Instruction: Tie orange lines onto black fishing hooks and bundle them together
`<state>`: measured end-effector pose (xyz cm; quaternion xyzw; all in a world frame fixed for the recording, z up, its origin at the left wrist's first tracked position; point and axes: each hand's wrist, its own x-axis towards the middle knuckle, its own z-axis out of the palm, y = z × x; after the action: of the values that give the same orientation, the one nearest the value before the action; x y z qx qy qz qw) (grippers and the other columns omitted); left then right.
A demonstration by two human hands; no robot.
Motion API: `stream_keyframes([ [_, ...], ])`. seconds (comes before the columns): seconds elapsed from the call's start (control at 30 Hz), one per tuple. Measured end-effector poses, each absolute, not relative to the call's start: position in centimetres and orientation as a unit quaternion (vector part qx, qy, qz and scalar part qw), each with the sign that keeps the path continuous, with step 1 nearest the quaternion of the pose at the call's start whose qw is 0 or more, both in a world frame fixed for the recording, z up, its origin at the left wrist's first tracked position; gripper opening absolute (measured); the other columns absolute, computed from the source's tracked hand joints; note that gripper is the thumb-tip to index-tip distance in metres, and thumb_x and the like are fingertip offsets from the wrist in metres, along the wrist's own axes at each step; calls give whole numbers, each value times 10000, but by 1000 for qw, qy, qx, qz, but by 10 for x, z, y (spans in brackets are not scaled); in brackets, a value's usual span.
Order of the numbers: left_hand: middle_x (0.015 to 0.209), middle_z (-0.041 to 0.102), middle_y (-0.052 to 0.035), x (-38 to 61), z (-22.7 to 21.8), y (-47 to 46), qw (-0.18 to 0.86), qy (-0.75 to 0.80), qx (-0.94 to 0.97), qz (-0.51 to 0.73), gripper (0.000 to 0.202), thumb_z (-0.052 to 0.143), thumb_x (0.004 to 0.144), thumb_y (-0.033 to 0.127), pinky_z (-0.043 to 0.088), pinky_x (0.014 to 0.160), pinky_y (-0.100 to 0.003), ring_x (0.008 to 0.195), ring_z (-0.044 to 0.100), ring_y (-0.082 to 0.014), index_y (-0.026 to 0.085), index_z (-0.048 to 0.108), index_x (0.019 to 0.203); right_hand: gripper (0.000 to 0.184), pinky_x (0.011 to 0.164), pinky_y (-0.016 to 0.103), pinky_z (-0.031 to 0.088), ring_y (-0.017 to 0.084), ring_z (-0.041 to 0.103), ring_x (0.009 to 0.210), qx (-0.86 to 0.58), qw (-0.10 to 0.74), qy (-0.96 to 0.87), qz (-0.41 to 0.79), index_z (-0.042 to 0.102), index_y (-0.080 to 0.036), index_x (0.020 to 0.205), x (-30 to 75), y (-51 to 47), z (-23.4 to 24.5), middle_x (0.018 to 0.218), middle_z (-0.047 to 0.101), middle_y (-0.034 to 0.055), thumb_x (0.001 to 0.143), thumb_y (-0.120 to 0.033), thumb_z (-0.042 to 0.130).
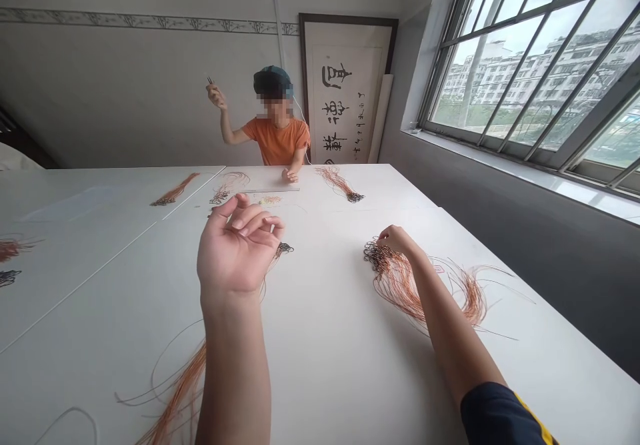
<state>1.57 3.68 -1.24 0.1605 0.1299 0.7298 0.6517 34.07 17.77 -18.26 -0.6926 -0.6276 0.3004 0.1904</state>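
My left hand (pixel 240 245) is raised over the table, palm toward me, with its fingers loosely curled and nothing visible in the palm. Behind it on the tabletop are a few dark looped ends (pixel 285 248) of thin orange-brown strands, partly hidden by the hand. At the right, my right hand (pixel 397 240) reaches down to a large bundle of orange-brown strands (pixel 400 288). Its fingers are pinched together at the bundle's dark looped ends (pixel 376 255); the fingertips are small and partly hidden. Another bundle of strands (pixel 183 388) lies beside my left forearm.
Across the white table (pixel 320 338) sits a person in an orange top (pixel 277 140), one hand raised with a thin tool. More strand bundles lie near them, such as one at the right (pixel 343 184) and one at the left (pixel 177 189). A barred window (pixel 530 72) is at right.
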Motion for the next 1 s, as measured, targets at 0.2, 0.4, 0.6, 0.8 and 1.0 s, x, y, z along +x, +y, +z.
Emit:
stream_keyframes([
  [0.2, 536, 399, 118, 16, -18, 40, 629, 147, 191, 739, 158, 488, 1025, 186, 492, 614, -211, 422, 398, -19, 173, 571, 892, 215, 585, 227, 552, 102, 631, 667, -581, 321, -587, 464, 693, -127, 1051, 352, 171, -171, 899, 690, 9, 1034, -342, 693],
  [0.4, 575, 438, 87, 30, -38, 72, 484, 316, 406, 708, 170, 629, 926, 319, 466, 640, -206, 506, 401, -54, 195, 645, 809, 245, 449, 172, 371, 50, 413, 496, -413, 498, -500, 576, 643, -141, 998, 281, 150, -150, 727, 541, -61, 1066, -377, 635],
  [0.6, 1002, 799, -60, 30, -40, 65, 424, 398, 591, 559, 268, 941, 735, 336, 514, 855, -276, 938, 670, -188, 214, 851, 956, 353, 466, 214, 204, 55, 209, 475, -251, 530, -430, 687, 638, -174, 872, 210, 82, -121, 570, 259, -123, 855, -462, 841],
  [0.8, 1158, 811, -99, 19, -34, 49, 374, 371, 696, 488, 329, 740, 940, 516, 543, 955, -355, 1093, 713, -251, 260, 845, 1118, 404, 472, 253, 125, 67, 92, 477, -173, 506, -386, 751, 635, -206, 881, 195, 35, -88, 567, 193, -130, 800, -527, 868],
  [1.0, 1084, 832, -90, 25, -32, 46, 394, 337, 686, 510, 231, 812, 898, 424, 563, 942, -337, 1059, 744, -239, 228, 857, 1011, 347, 476, 240, 102, 60, 98, 487, -157, 512, -389, 749, 601, -196, 820, 191, 41, -63, 581, 182, -123, 818, -413, 871],
])
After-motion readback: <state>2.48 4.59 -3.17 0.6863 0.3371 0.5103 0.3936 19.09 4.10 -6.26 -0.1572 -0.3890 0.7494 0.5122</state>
